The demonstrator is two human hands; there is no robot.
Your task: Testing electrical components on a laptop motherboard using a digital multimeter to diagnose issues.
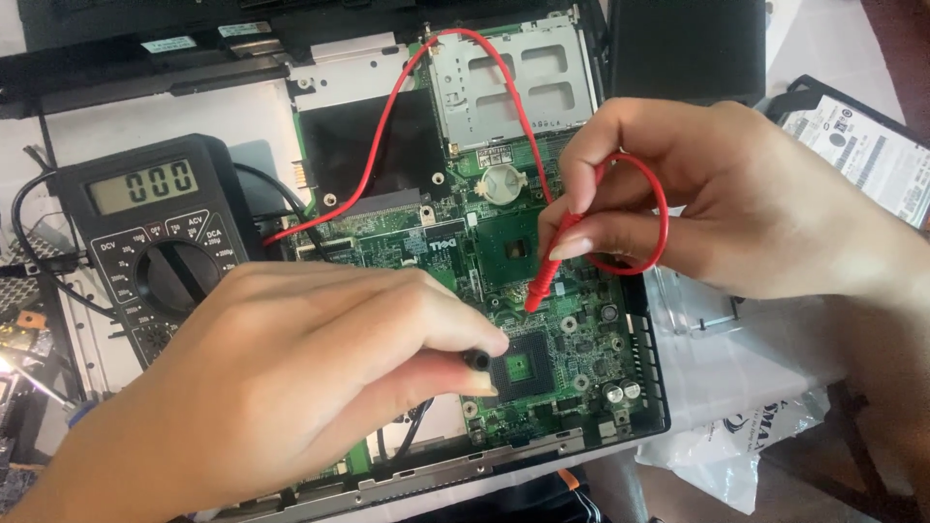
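Two probes: the right hand [736, 208] pinches the red probe [544, 281] between thumb and fingertips, tip down on the green motherboard [542, 291]; the left hand [291, 378] has its grip closed on the black probe [476, 360], tip just at the edge of the square chip socket [520, 366].
Slip risk: both tips sit among close-set solder points, so a small skid of either grip could bridge neighbouring contacts.
Lead risk: the red lead [387, 126] loops around the right fingers and trails away from that grip over the board; a tug on it could pull the tip off its spot.
Reading risk: the black multimeter [160, 228], just beyond the left grip, lies tilted, so glancing away to its display may let a tip wander.
Nearby: a coin cell [503, 181] and a metal card cage [513, 82] lie past the right grip; a hard drive [862, 145] lies outboard of that hand.
Surface: the opened laptop base rests on a pale tabletop [165, 121], with a plastic bag [736, 426] under the right wrist.
Room: little shows beyond the tabletop; loose parts crowd the edge outboard of the left grip.
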